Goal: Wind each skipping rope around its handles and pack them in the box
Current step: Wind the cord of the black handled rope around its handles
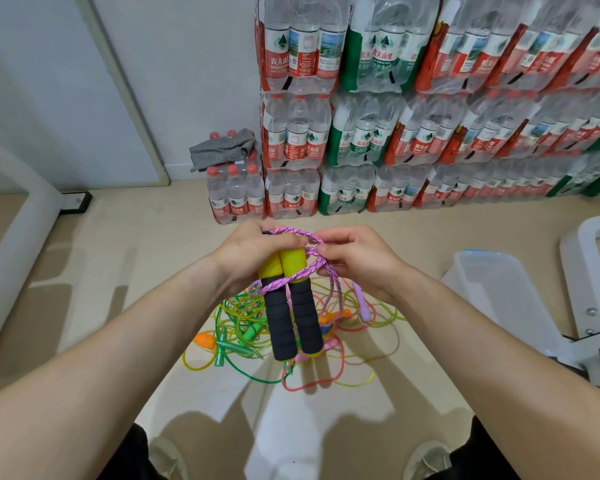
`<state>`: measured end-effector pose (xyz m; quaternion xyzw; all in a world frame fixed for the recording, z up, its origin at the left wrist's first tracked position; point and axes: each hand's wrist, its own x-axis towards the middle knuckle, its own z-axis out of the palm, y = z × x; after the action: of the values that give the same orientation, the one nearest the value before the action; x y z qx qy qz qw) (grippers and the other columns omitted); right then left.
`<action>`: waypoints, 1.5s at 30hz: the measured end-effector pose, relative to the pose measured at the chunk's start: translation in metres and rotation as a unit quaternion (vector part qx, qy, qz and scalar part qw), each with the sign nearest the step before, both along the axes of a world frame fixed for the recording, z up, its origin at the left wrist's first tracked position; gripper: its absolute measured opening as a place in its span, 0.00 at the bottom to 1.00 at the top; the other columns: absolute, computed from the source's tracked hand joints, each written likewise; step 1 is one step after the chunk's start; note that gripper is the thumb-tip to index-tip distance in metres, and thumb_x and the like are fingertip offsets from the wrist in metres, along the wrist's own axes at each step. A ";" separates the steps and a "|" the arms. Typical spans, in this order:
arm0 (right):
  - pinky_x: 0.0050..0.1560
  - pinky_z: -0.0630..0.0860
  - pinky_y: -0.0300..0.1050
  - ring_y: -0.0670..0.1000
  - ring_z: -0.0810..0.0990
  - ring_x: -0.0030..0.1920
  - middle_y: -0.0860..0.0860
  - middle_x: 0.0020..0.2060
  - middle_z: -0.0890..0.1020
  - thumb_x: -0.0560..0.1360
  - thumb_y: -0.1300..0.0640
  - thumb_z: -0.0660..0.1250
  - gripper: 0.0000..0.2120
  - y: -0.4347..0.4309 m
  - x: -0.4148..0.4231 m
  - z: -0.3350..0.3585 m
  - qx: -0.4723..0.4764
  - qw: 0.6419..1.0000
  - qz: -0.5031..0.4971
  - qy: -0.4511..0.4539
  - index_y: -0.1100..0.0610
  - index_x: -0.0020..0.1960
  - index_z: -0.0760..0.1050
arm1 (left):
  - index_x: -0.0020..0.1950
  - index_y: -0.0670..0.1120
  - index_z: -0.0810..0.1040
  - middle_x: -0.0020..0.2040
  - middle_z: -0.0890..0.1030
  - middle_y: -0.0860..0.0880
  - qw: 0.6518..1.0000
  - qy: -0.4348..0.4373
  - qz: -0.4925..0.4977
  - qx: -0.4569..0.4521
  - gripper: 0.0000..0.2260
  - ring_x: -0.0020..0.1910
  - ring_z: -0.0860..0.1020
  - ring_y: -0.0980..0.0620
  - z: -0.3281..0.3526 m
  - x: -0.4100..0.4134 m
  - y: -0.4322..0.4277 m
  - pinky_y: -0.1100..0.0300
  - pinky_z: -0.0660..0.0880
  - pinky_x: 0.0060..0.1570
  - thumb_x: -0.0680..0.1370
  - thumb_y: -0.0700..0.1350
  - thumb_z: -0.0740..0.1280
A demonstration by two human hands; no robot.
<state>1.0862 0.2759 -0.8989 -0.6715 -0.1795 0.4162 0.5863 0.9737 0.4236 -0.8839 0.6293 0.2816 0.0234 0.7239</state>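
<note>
The left hand [253, 252] grips two handles [293, 306] side by side, yellow tops in the fist, black foam ends pointing down; the right hand [355, 259] pinches the pink rope [314, 263], looped around the handles just below the fist; both are held above a heap of ropes [253, 332] on the floor [118, 237]; a clear box [499, 289] stands to the right, near the heap; packs of bottles [413, 116] line the wall.

One head cam, wide-angle, fwd & down; left hand [257, 252], right hand [357, 261] close, wall [194, 81] far.
</note>
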 end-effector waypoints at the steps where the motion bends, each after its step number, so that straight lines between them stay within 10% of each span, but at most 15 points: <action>1: 0.45 0.82 0.45 0.54 0.83 0.43 0.60 0.44 0.83 0.79 0.72 0.63 0.12 0.000 0.000 0.001 0.014 1.000 -0.009 0.013 0.64 0.60 0.78 | 0.50 0.38 0.83 0.47 0.85 0.39 0.999 -0.006 -0.003 -0.041 0.05 0.41 0.83 0.45 0.001 0.000 -0.001 0.52 0.82 0.48 0.75 0.37 0.72; 9: 0.44 0.81 0.43 0.52 0.80 0.41 0.55 0.41 0.81 0.80 0.71 0.60 0.11 0.004 -0.009 -0.005 0.132 0.987 -0.038 0.085 0.60 0.48 0.78 | 0.54 0.40 0.81 0.50 0.84 0.40 0.980 -0.036 0.014 -0.194 0.14 0.44 0.83 0.46 -0.001 0.000 -0.002 0.52 0.81 0.51 0.70 0.43 0.71; 26: 0.54 0.83 0.46 0.51 0.85 0.44 0.56 0.43 0.85 0.74 0.68 0.73 0.07 0.001 0.000 -0.009 0.031 0.991 0.039 -0.127 0.60 0.50 0.82 | 0.47 0.39 0.83 0.45 0.85 0.40 0.989 -0.021 0.060 -0.131 0.04 0.40 0.84 0.46 -0.011 0.001 0.000 0.55 0.83 0.44 0.77 0.39 0.70; 35: 0.41 0.65 0.42 0.50 0.73 0.43 0.49 0.42 0.75 0.80 0.55 0.61 0.07 -0.004 -0.010 -0.006 -0.168 0.840 0.183 -0.482 0.56 0.45 0.73 | 0.53 0.33 0.82 0.51 0.83 0.33 1.000 0.017 -0.010 0.021 0.12 0.48 0.82 0.34 -0.016 -0.001 -0.001 0.42 0.78 0.57 0.73 0.40 0.75; 42: 0.46 0.68 0.47 0.51 0.69 0.44 0.54 0.43 0.71 0.79 0.59 0.62 0.14 -0.003 -0.003 -0.003 -0.154 0.956 0.143 -0.203 0.72 0.51 0.75 | 0.45 0.43 0.85 0.43 0.86 0.41 0.986 0.031 -0.012 0.161 0.06 0.40 0.83 0.46 -0.020 0.001 0.001 0.49 0.80 0.48 0.72 0.44 0.78; 45: 0.52 0.71 0.49 0.49 0.72 0.47 0.53 0.43 0.74 0.78 0.60 0.65 0.08 -0.003 0.000 -0.010 -0.130 0.973 0.135 -0.133 0.61 0.42 0.79 | 0.43 0.44 0.84 0.39 0.85 0.44 0.982 0.028 -0.012 0.186 0.05 0.36 0.82 0.51 -0.021 0.002 0.001 0.54 0.78 0.43 0.73 0.44 0.77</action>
<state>1.0862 0.2729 -0.9088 -0.7612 -0.2891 0.4177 0.4032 0.9752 0.4248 -0.9049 0.7563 0.2853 0.0491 0.5866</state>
